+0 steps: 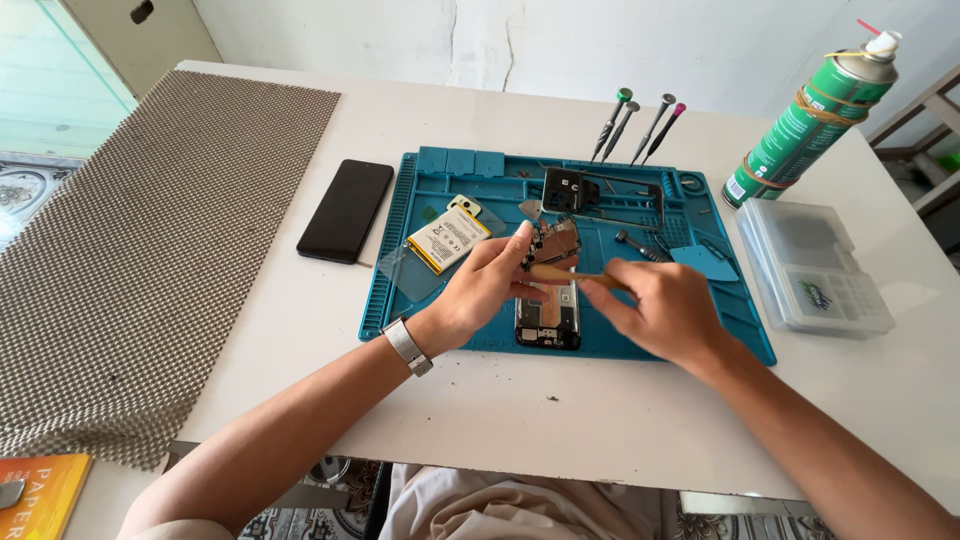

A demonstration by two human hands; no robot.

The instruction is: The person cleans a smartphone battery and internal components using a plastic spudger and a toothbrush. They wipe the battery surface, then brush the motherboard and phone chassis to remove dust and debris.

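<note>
My left hand (487, 283) holds a small circuit board (553, 241) up between thumb and fingers, above the blue work mat (395, 250). My right hand (668, 310) grips a thin tan stick-like tool (565, 273) whose tip touches the lower edge of the board. Under both hands an opened phone body (548, 320) lies on the mat. A flat battery with a yellow edge (448, 239) rests to the left of my left hand. A metal watch band (407, 346) sits on my left wrist.
A black phone screen (346, 210) lies left of the mat. Several screwdrivers (636, 125) stand at the mat's far edge. A green spray can (811, 118) and a clear plastic parts box (815, 265) are at right. A grey woven mat (140, 240) covers the table's left.
</note>
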